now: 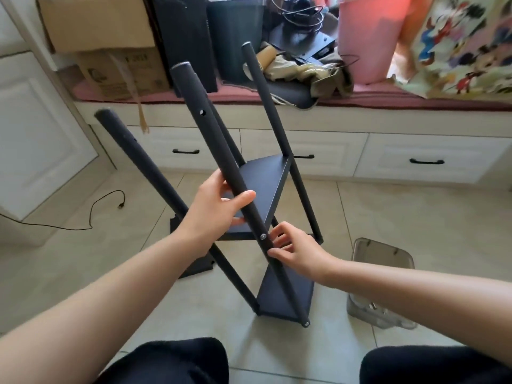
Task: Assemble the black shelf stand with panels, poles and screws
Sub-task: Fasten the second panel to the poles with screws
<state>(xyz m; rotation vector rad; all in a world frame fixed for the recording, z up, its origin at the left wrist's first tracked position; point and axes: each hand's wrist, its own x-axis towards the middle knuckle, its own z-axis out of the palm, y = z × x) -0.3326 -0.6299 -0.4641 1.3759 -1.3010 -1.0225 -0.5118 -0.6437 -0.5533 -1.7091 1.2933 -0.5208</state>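
three poles [279, 115] leaning up off the tiled floor [401, 217], joined by two black panels [266, 187]. left hand [219, 209] curled round the middle pole [213, 139]. right hand [297, 252] pinching that pole just below a screw [262, 236]. clear tub [379, 286] nearby.

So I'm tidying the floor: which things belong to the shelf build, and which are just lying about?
Job: black metal poles, black triangular panels, silver screw, clear plastic parts tub.
Lying about: black cable, cardboard boxes, pink bucket.
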